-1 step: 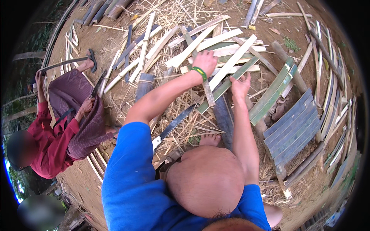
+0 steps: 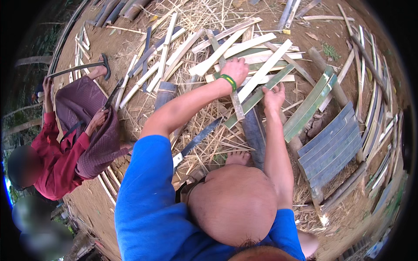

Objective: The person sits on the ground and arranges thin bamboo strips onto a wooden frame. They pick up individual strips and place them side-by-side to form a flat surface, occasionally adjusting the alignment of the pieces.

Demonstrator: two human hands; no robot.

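Note:
My left hand [image 2: 234, 71], with a green wristband, is closed on a narrow bamboo strip [image 2: 237, 106] that slants down toward my feet. My right hand [image 2: 274, 98] grips the edge of a green bamboo strip [image 2: 252, 102] between thumb and fingers. The two strips cross close to each other, over a dark bamboo pole [image 2: 253, 135]. Pale split bamboo pieces [image 2: 265, 67] lie fanned out beyond and between my hands. Left of the green strip's lower end rests a long dark blade [image 2: 198, 140] with a white handle.
To the left a person in a red top [image 2: 65, 154] holds a knife [image 2: 113, 93] and a long strip. Grey slats [image 2: 331, 145] and green split bamboo [image 2: 310, 102] lean on poles at the right. Shavings [image 2: 209, 154] litter the ground around my bare foot [image 2: 238, 157].

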